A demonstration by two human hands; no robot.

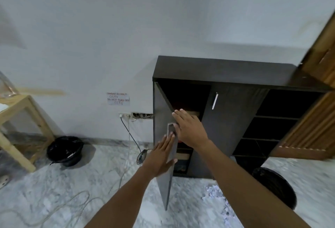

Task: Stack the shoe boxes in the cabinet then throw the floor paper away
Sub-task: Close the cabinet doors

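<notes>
Leftmost, a black bin [65, 150] sits by the wall. Our left hand [159, 157] lies flat, fingers extended, against the open cabinet door [165, 182]; our right hand [188, 128], also spread, grips nothing at the door's top edge. Shoe boxes [183, 156] sit inside the dark cabinet [226, 71]. Crumpled floor paper [217, 197] lies below, right.

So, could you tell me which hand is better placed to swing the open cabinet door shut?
The left hand. Its palm lies flat on the outer face of the dark open cabinet door, ready to push. The right hand reaches past the door's edge toward the boxes inside.
</notes>
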